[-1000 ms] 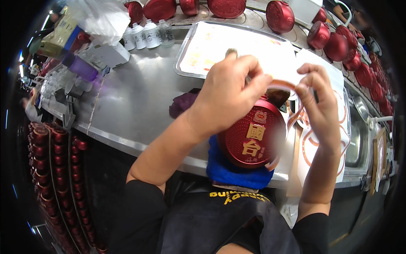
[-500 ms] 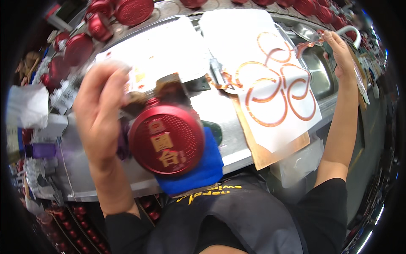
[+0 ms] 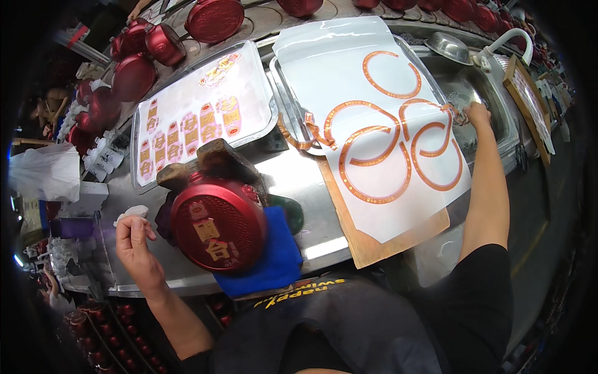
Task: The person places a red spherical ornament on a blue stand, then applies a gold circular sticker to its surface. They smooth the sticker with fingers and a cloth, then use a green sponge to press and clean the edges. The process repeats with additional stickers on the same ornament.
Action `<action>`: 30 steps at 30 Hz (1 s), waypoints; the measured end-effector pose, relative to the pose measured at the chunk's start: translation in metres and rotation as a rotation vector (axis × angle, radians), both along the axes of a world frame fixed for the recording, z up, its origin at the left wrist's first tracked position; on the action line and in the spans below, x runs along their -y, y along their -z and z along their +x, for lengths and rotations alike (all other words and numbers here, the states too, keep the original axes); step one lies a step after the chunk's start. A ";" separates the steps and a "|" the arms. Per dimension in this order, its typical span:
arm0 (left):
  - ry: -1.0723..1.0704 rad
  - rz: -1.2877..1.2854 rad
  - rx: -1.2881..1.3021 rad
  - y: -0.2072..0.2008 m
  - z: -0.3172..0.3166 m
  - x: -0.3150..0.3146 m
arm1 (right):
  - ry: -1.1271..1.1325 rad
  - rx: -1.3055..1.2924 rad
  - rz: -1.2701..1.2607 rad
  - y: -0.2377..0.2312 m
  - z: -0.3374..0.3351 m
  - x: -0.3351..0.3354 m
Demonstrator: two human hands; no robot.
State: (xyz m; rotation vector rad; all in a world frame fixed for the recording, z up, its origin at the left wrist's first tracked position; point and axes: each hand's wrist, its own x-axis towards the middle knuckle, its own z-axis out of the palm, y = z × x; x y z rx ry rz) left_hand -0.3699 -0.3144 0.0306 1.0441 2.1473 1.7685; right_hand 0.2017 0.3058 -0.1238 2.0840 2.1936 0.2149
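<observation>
My left hand (image 3: 138,246) is raised at the left, fingers curled, beside a small white lump (image 3: 132,214); whether it grips anything is unclear. Just right of it, a round, glossy red vessel (image 3: 215,227) with gold markings faces up, against brown padded blocks (image 3: 218,159) and over a blue cloth (image 3: 274,258). My right hand (image 3: 478,116) reaches into the sink (image 3: 501,103), closed on a thin, orange-and-clear decal strip (image 3: 460,115). Between the hands, a white sheet (image 3: 386,219) bears several orange ring-shaped decal strips (image 3: 375,193).
A tray (image 3: 272,111) with several gold-and-pink decals stands at the back left. Beneath the white sheet lies a wooden board (image 3: 398,244). A metal bowl (image 3: 447,48) and a white curved faucet (image 3: 511,38) are by the sink. Red vessels (image 3: 215,19) line the back.
My right hand has lowered from beside the faucet into the sink with the strip. My left hand has moved down and left, off the vessel. One strip no longer trails across the sheet.
</observation>
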 end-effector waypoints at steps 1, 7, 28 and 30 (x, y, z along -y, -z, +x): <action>-0.008 0.000 -0.025 -0.006 0.004 -0.006 | -0.041 -0.115 0.074 -0.022 -0.007 0.003; 0.203 0.079 -0.136 -0.051 0.050 -0.059 | -0.612 -0.840 -0.032 -0.167 -0.068 0.083; 0.776 0.008 0.451 -0.073 0.080 -0.063 | -1.358 -1.100 -0.479 -0.233 -0.318 0.371; 0.734 -0.038 0.462 -0.076 0.069 -0.048 | -1.367 -1.166 -0.571 -0.223 -0.332 0.378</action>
